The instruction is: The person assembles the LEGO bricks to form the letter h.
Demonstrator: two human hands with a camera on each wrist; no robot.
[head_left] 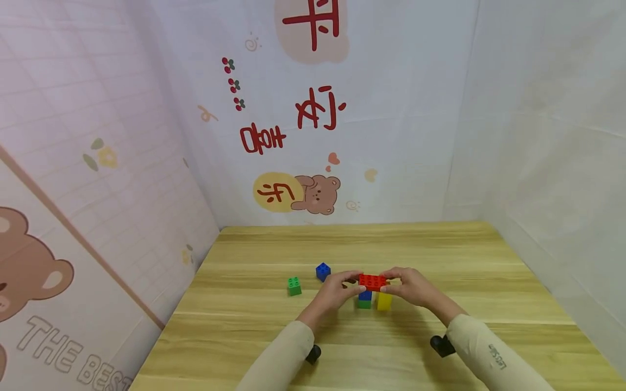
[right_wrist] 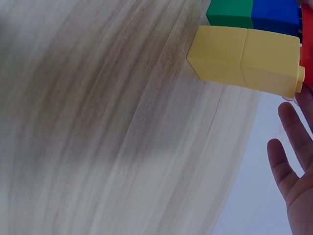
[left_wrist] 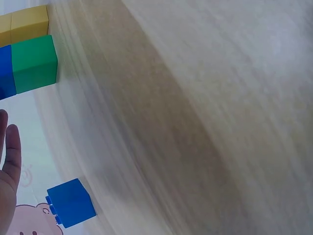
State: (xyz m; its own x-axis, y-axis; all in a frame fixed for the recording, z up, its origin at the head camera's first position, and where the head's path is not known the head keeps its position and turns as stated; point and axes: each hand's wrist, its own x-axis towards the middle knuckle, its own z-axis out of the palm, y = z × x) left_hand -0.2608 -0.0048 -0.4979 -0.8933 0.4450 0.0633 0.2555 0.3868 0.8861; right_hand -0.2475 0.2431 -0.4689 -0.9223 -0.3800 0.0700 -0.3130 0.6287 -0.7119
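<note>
Both hands pinch a red building block (head_left: 373, 282) by its two ends, just over two short stacks. My left hand (head_left: 337, 289) has its left end and my right hand (head_left: 409, 286) its right end. Under the left part stands a blue block (head_left: 364, 295) on a green block (head_left: 364, 304). Beside it, under the right part, rises a stack of two yellow blocks (right_wrist: 244, 58). In the right wrist view the red block (right_wrist: 307, 41) lies right at the studs of both stacks, its far part out of frame.
A loose blue block (head_left: 323, 272) and a loose green block (head_left: 294, 286) sit on the wooden table (head_left: 235, 326) to the left of the hands. Fabric walls with printed bears and lettering enclose the table at the back and sides.
</note>
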